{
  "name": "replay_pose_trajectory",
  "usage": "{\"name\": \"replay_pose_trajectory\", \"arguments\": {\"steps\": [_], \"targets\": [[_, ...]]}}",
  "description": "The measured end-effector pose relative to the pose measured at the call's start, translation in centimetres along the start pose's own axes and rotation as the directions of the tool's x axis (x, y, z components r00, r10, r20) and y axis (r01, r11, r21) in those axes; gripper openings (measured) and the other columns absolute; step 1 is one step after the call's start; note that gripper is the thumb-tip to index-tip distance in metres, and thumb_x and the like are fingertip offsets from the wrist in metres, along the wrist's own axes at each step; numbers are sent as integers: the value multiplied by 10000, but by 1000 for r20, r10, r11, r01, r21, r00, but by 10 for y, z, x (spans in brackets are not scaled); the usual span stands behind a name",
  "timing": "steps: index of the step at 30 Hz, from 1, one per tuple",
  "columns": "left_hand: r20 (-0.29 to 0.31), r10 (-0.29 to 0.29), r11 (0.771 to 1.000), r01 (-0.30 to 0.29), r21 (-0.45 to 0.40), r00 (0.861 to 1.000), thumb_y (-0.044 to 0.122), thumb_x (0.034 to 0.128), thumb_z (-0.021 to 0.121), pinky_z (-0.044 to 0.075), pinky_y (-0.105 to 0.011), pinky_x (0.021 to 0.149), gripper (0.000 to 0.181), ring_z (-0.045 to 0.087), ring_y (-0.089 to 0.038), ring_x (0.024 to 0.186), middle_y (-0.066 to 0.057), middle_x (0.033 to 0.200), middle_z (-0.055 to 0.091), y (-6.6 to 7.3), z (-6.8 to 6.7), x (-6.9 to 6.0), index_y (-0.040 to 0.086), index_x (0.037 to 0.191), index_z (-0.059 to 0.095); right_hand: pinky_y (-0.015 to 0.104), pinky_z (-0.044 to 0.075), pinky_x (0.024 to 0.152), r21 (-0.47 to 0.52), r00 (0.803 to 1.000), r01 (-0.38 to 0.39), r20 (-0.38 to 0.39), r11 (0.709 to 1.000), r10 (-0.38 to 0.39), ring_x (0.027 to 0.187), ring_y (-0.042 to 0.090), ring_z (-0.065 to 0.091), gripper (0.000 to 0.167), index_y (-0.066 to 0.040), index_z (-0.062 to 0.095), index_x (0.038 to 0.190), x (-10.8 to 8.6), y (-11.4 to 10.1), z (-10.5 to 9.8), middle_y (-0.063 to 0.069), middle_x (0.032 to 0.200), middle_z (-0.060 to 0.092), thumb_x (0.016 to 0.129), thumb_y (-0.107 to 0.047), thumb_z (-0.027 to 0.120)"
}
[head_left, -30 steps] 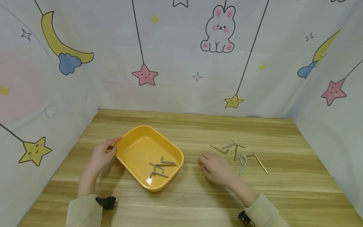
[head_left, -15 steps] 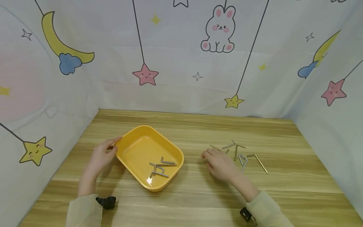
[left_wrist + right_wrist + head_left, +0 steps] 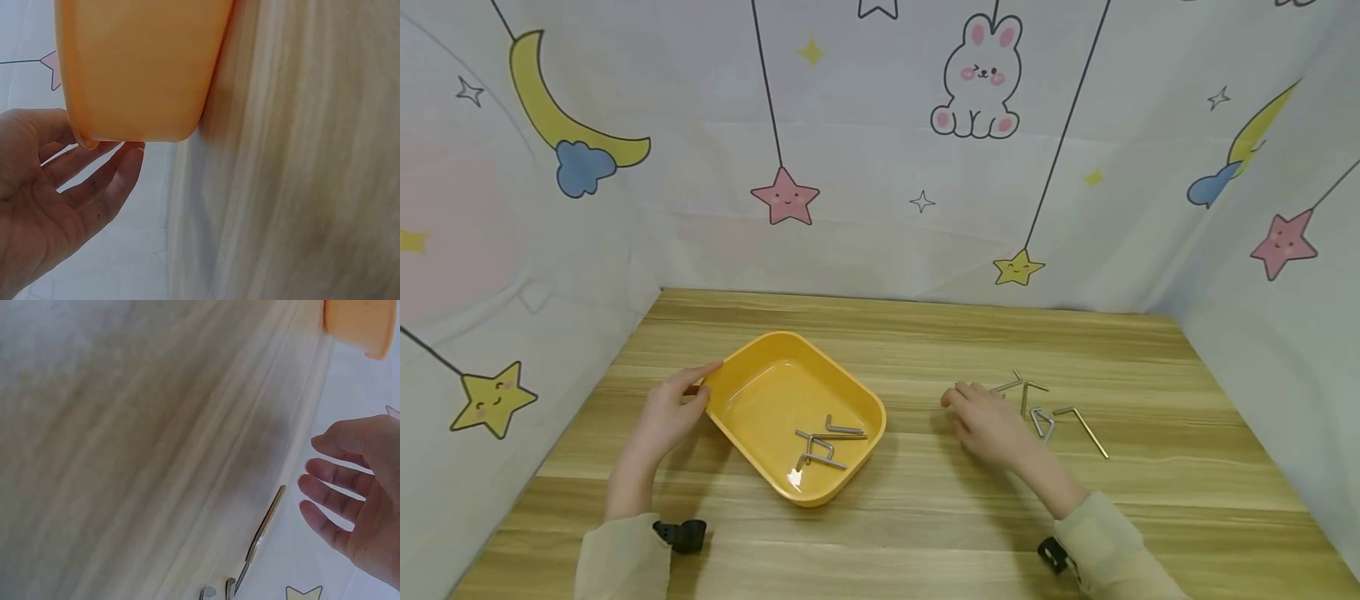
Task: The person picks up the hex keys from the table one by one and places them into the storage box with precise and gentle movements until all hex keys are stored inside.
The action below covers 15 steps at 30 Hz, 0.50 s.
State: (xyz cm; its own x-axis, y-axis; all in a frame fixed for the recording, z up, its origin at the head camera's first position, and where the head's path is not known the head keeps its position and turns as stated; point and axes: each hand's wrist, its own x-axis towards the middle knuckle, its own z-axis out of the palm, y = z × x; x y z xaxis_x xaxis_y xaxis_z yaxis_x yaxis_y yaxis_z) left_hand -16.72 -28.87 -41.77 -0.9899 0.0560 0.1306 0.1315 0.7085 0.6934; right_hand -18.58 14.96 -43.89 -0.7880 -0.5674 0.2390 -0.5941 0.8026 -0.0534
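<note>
L-shaped hex keys, several silver ones (image 3: 842,437), lie in the near right part of a yellow tub (image 3: 775,393). My left hand (image 3: 672,410) touches the tub's left corner, thumb at the rim and nearly straight fingers (image 3: 119,184) against the outer wall. To the right, my right hand (image 3: 988,423) hovers low over the table at a loose group of hex keys. Its fingers are slightly bent, with nothing between them in the right wrist view. A brass hex key (image 3: 265,522) appears below those fingertips; in the head view the hand hides part of the group.
More hex keys lie right of my right hand, including a brass one (image 3: 1093,437) and small silver ones (image 3: 1037,422). The wood-grain table (image 3: 917,533) is bounded by a white printed cloth (image 3: 865,250) at the back and both sides.
My right hand has moved a little right and away from me, over the leftmost brass hex key, which it now mostly covers. The left hand and the tub stay put.
</note>
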Motion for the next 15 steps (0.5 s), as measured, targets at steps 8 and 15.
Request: {"name": "replay_pose_trajectory", "arguments": {"steps": [8,15], "targets": [[-8,0,1000,0,0,1000,71,984,466,558,-445,790,400,571,-468,1096,-290,1385,494,-1,-1,-1,4,1376,508,315,491,630,-55,999,2,-34,999,-4,827,194,598,285,-92,636,1038,4,8,2,21,960,652,767,-19,681],[2,-1,1000,1,-7,1000,74,987,459,557,-462,800,405,564,-465,1102,-291,1396,482,0,-1,-1,0,1384,495,292,463,584,-64,997,-22,-74,998,17,785,205,591,304,-61,640,1041,6,17,3,46,916,641,749,11,681]]}}
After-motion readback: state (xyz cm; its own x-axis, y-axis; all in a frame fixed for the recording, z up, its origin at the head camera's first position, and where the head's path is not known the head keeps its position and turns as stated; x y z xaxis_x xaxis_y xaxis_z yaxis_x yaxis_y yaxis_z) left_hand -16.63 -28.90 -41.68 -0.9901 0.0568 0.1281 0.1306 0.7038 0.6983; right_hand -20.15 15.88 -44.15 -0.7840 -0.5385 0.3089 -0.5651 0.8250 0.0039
